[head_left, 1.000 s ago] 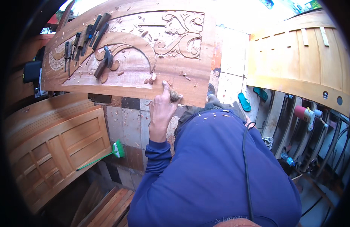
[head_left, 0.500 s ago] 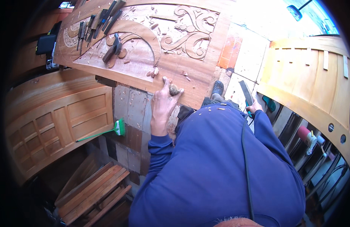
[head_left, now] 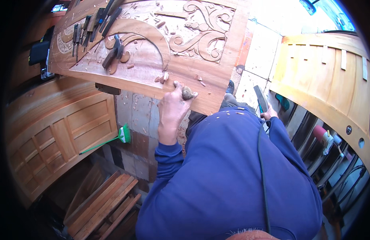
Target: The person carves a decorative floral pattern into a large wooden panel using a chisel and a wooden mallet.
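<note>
My left hand (head_left: 171,110) rests at the near edge of a carved wooden panel (head_left: 193,90), its fingers closed round a rounded, brown, knob-like thing (head_left: 187,93). The rest of that thing is hidden by the hand. Out to the right, my right hand (head_left: 269,113) grips a long, flat, dark grey bar (head_left: 260,99) with a bit of teal at its lower side. Raised scrollwork (head_left: 211,30) covers part of the panel, with wood chips scattered over it. A hammer (head_left: 116,51) lies on the panel, left of my left hand. Farther left sit several chisels (head_left: 89,28).
A paneled door (head_left: 61,140) leans at the left, with a green broom (head_left: 124,134) beside it. Stacked wooden slats (head_left: 101,204) stand at the lower left. Another wooden panel (head_left: 313,76) lies at the right, above a pink-and-white thing (head_left: 323,136). A dark cord (head_left: 261,172) runs down my blue top.
The view has shifted slightly, so the panel's left part and its tools sit farther left. My left hand keeps its hold at the panel's edge; my right hand still holds the grey bar.
</note>
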Demonstrator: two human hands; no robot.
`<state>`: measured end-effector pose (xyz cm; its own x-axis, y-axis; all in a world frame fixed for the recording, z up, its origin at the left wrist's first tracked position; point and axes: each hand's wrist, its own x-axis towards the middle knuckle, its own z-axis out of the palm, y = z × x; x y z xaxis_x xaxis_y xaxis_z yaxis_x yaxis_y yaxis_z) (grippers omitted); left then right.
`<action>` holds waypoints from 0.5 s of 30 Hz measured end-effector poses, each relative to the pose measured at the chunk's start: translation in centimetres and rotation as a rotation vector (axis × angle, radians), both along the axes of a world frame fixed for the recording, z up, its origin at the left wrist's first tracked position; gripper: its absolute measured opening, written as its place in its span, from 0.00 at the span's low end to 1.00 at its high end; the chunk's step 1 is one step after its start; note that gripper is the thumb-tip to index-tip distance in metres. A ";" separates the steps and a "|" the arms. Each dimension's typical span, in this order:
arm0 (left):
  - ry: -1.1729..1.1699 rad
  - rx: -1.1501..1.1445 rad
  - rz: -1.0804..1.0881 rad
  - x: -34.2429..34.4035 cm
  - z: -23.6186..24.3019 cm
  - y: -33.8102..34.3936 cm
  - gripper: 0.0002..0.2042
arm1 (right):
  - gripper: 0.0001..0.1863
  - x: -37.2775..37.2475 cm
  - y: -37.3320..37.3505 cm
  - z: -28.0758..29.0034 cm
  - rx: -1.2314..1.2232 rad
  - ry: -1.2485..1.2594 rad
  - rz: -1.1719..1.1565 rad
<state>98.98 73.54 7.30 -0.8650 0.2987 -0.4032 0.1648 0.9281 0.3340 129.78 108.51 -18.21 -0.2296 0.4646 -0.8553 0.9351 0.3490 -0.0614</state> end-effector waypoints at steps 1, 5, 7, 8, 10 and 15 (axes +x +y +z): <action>-0.003 0.006 -0.004 -0.3 -0.1 -0.3 0.35 | 0.60 0.3 -0.6 -0.1 -0.011 -0.006 -0.034; -0.013 0.084 -0.083 -1.2 0.4 -1.0 0.33 | 0.61 2.0 -3.1 -0.2 0.011 0.004 -0.020; -0.028 0.095 -0.105 -1.8 1.0 -1.4 0.33 | 0.61 2.4 -4.2 0.1 0.006 -0.004 -0.011; -0.014 0.102 -0.123 -2.0 1.1 -1.6 0.31 | 0.61 2.5 -4.7 0.2 -0.002 -0.008 -0.003; 0.000 0.118 -0.140 -2.4 1.0 -2.2 0.29 | 0.62 2.1 -5.5 0.9 0.017 -0.041 0.038; 0.212 0.304 -0.198 -4.8 0.0 -2.3 0.31 | 0.61 0.9 -6.9 2.9 0.014 -0.060 0.026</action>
